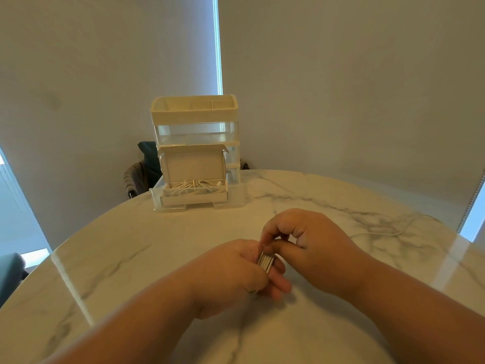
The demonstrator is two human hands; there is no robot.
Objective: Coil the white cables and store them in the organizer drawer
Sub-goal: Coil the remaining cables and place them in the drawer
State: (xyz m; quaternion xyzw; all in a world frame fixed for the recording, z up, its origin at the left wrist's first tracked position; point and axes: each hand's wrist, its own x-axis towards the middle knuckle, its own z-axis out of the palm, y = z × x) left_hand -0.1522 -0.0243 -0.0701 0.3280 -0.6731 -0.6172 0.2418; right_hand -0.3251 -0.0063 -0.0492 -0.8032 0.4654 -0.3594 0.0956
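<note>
My left hand [236, 269] grips a tight coil of white cable [265, 261] over the middle of the marble table. My right hand [309, 237] pinches the cable at the top of the coil, fingers curled. A loose stretch of white cable [378, 233] trails off to the right across the table. At the far edge stands the white organizer [195, 122], its bottom drawer [236, 195] pulled open. In the drawer sits an open white box [193, 164] holding coiled white cables [195, 185].
The round marble table [131, 258] curves away at left and right. A dark chair [141, 172] stands behind the organizer. Closed blinds cover the windows behind.
</note>
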